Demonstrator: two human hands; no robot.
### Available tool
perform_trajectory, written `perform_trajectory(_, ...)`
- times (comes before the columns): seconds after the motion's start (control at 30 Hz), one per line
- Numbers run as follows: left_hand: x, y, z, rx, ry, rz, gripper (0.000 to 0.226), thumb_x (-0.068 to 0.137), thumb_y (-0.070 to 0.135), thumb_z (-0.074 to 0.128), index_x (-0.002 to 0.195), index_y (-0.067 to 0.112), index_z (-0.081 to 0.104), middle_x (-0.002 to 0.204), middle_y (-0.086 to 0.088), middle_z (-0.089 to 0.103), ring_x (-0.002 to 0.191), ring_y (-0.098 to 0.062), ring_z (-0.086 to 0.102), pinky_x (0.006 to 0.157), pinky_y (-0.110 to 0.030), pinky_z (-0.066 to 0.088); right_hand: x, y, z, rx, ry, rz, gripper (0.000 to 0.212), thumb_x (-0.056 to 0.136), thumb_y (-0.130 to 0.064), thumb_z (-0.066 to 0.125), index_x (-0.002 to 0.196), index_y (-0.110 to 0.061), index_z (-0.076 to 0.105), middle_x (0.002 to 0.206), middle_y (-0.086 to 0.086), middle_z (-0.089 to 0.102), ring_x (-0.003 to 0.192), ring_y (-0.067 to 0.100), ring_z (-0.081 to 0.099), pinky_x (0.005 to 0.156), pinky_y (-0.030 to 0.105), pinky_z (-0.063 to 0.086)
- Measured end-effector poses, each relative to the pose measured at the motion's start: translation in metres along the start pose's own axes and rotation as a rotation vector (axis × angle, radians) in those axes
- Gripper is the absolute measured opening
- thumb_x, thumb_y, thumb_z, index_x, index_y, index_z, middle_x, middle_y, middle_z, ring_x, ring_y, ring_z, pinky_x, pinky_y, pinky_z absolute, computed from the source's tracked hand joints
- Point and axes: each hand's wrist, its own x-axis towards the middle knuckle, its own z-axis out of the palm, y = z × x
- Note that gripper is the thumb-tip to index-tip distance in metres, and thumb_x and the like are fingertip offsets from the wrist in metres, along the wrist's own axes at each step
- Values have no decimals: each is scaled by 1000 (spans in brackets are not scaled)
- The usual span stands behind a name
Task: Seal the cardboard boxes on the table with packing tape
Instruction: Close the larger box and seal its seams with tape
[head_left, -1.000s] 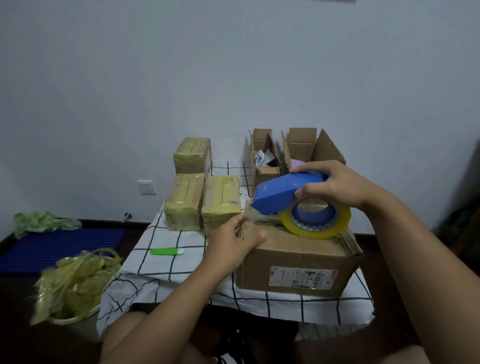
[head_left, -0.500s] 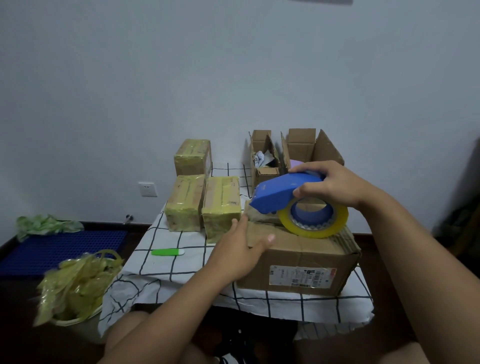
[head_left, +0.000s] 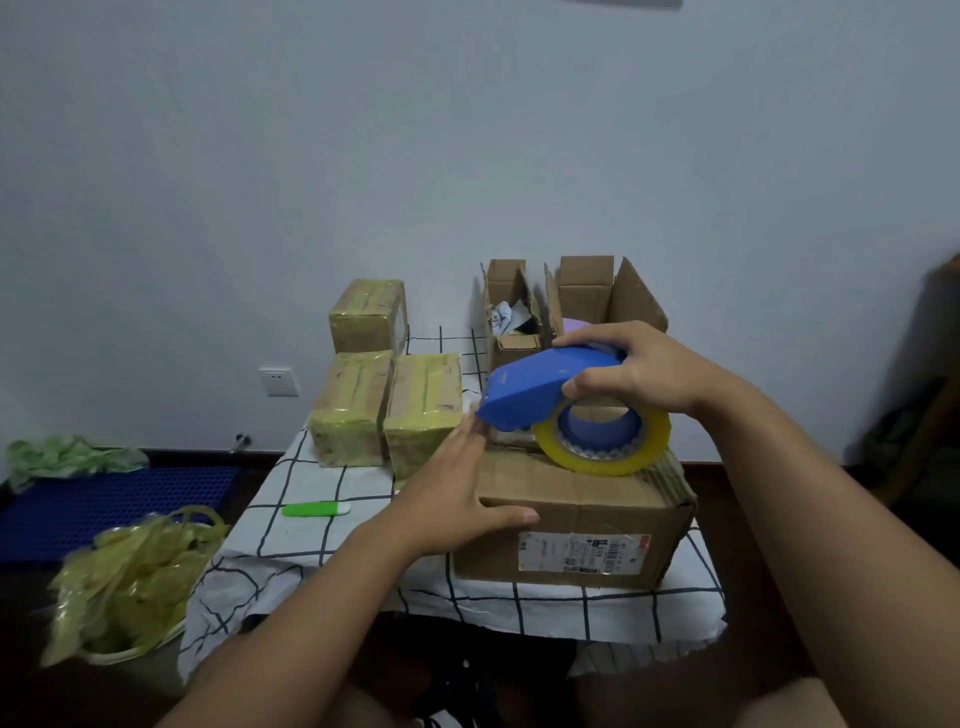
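Boxes (head_left: 571, 525) on checked tablecloth (head_left: 311, 483)

The box (head_left: 571, 499) under the hands is rough brown cardboard. The tape holder (head_left: 540, 384) is smooth blue plastic, and its tape roll (head_left: 605, 457) is shiny.

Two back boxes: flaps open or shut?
Open. Both back boxes have flaps standing up, with contents visible inside.

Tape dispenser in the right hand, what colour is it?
Blue, shown in the head view.
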Motion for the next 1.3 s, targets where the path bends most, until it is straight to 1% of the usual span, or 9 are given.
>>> perform_trajectory(0.07,-1,2,-2,4,-4,-9,117,68,74,70,151,44,-7,160,19,10,146,-8,18,115,-35,29,-3,-1,-3,8,-11,5,45,84,-34,78,126,-36,64,114,-14,62,88,2,67,70,12,48)
perform_trajectory(0.23,-1,5,-5,79,-26,-42,116,68,78,66,152,41,-4,160,12,19,145,-15,25,116,-46,29,-7,-7,-11,-58,-62,-6,48,84,-36,77,129,-33,64,111,-16,63,95,7,65,82,20,48)
perform_trajectory(0.37,0,3,-5,129,-61,-62,122,65,87,57,155,35,-6,164,7,8,149,-15,15,118,-48,25,-11,-7,-22,-75,-91,-4,38,86,-33,75,123,-34,67,106,-15,65,92,8,65,81,19,47)
perform_trajectory(0.53,-2,3,-4,174,-114,-55,121,72,82,56,155,28,-15,163,7,-11,150,-11,-3,123,-42,13,-13,-2,-31,-90,-117,7,41,82,-41,77,122,-34,68,108,-12,65,96,8,63,83,23,44)
perform_trajectory(0.63,-3,5,-7,206,-126,-54,121,73,81,51,155,21,-13,163,4,-13,150,-10,-5,123,-39,9,-15,2,-36,-82,-104,18,39,79,-45,76,117,-38,69,112,-10,65,98,11,63,84,24,44)
perform_trajectory(0.73,-3,4,-6,224,-115,-33,120,68,87,43,156,23,-8,163,5,-11,149,-8,-5,123,-42,9,-16,5,-34,-79,-94,14,31,87,-34,76,116,-40,66,113,-8,64,99,13,62,85,26,46)
perform_trajectory(0.87,-3,-1,-2,281,-92,0,114,72,86,41,156,26,-6,163,6,-13,149,-7,-7,123,-38,3,-16,5,-30,-89,-81,25,37,81,-45,75,117,-40,65,111,-13,63,98,10,61,82,23,43)
perform_trajectory(1.0,-2,-1,-2,325,-79,33,107,75,84,41,155,30,-7,163,5,-11,150,-9,-6,120,-32,-2,-12,4,-27,-140,-101,15,33,88,-36,72,121,-36,66,109,-15,61,97,10,61,81,22,43)
perform_trajectory(1.3,2,-5,-2,492,-81,116,98,80,85,27,157,31,0,165,4,-6,150,-11,-6,120,-33,-4,-4,5,-25,-148,-121,14,30,88,-38,71,118,-35,69,105,-14,63,95,11,62,82,25,46)
